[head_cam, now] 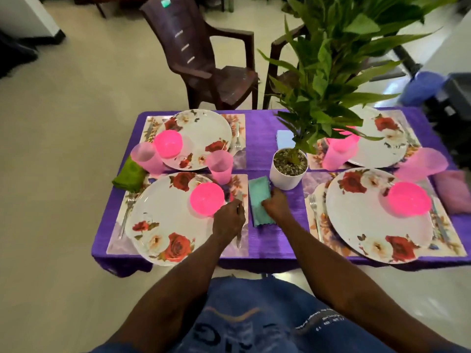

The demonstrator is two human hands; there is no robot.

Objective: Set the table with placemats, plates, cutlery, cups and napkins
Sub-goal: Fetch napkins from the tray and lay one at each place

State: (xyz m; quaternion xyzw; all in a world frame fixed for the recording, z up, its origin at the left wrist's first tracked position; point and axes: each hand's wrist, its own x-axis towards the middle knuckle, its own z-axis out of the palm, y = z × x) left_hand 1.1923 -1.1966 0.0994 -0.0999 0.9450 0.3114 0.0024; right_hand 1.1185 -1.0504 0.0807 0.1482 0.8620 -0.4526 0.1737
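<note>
My left hand (229, 217) grips a table knife (239, 239) that lies on the near left placemat (238, 250), just right of a floral plate (165, 217) with a pink bowl (207, 199) on it. My right hand (276, 203) pinches the right edge of a teal napkin (258, 200) lying on the purple tablecloth (277, 240). A fork (126, 212) lies left of that plate. Three other places have floral plates on placemats, pink bowls, pink cups (219, 166) and cutlery.
A potted plant in a white pot (288, 174) stands mid-table just beyond my right hand, its leaves covering the far right setting. A green napkin (130, 174) hangs at the left edge, a pink one (452, 192) at the right. Two brown chairs (204, 59) stand behind.
</note>
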